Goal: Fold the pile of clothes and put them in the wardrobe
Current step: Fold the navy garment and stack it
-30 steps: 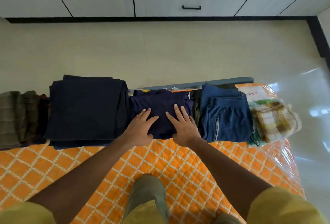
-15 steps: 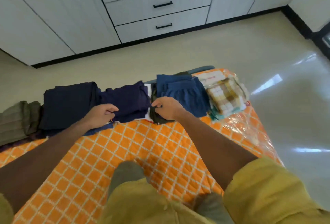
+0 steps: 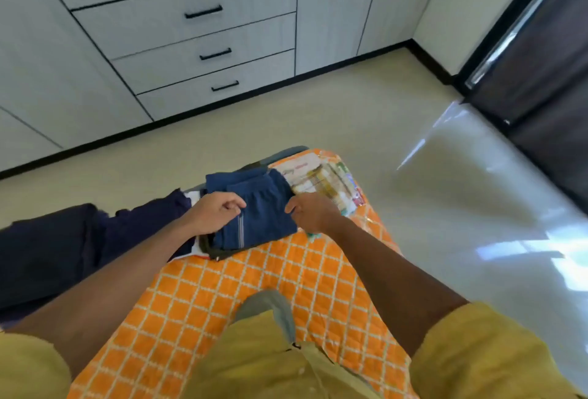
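Head view: the fingers (image 3: 234, 205) of our left hand (image 3: 214, 212) curl against the left side of the folded blue shorts (image 3: 264, 212), and those of our right hand (image 3: 313, 214) against the right side. We cannot tell whether either pinches cloth. The soft, squarish stack lies between both hands, equally near each, by the far right corner of the bed (image 3: 254, 281). A crinkly plastic-wrapped packet (image 3: 327, 182) lies beside it, with navy folded clothes (image 3: 63, 249) to the left.

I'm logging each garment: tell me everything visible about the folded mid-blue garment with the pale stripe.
The folded mid-blue garment, cloth with a pale stripe, lies atop darker folded clothes on the orange quilted bedcover. The left hand rests curled on its left edge; the right hand meets its right edge; grip unclear.
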